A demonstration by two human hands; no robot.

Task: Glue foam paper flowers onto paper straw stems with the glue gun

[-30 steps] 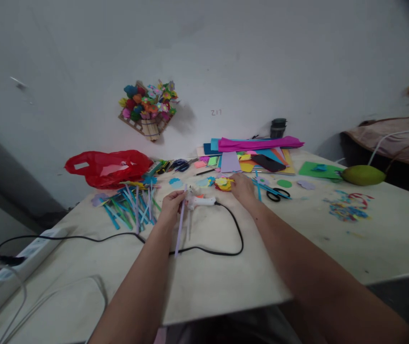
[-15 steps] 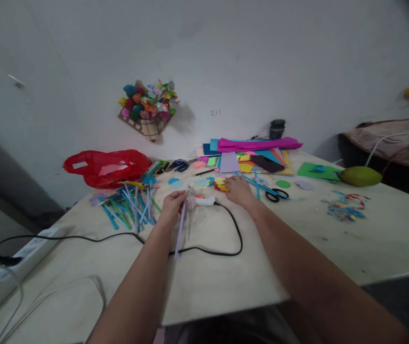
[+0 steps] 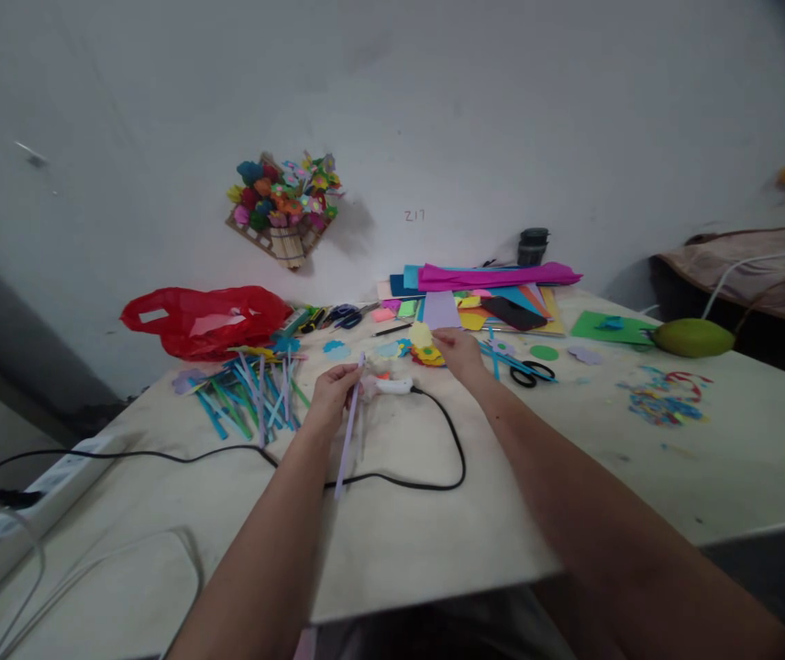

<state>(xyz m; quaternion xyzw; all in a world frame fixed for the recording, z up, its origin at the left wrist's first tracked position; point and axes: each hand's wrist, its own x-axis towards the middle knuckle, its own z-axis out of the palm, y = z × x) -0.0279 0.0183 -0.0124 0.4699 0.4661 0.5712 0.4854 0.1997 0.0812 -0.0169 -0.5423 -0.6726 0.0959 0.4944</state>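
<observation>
My left hand (image 3: 335, 394) is closed on a thin lilac paper strip (image 3: 347, 440) that slants down toward me. Between the fingers of my right hand (image 3: 459, 354) is a pale yellow paper cutout (image 3: 421, 335), pinched at its right edge. Just under it lie yellow and red paper flowers (image 3: 428, 356). A white glue gun (image 3: 392, 387) rests on the table right beside my left hand, its nozzle end partly hidden. Black-handled scissors (image 3: 532, 373) and blue strips (image 3: 503, 354) lie to the right of my right hand.
Many blue, green and lilac strips (image 3: 248, 399) are heaped at left, before a red plastic bag (image 3: 210, 321). The glue gun's black cord (image 3: 458, 440) loops across the table to a power strip (image 3: 55, 481). Coloured sheets (image 3: 495, 275) lie at the back; paper scraps (image 3: 664, 403) lie right.
My right hand has lifted a pale yellow cutout off the flower pile, uncovering the flowers beneath. My left hand keeps the lilac strip in nearly the same place.
</observation>
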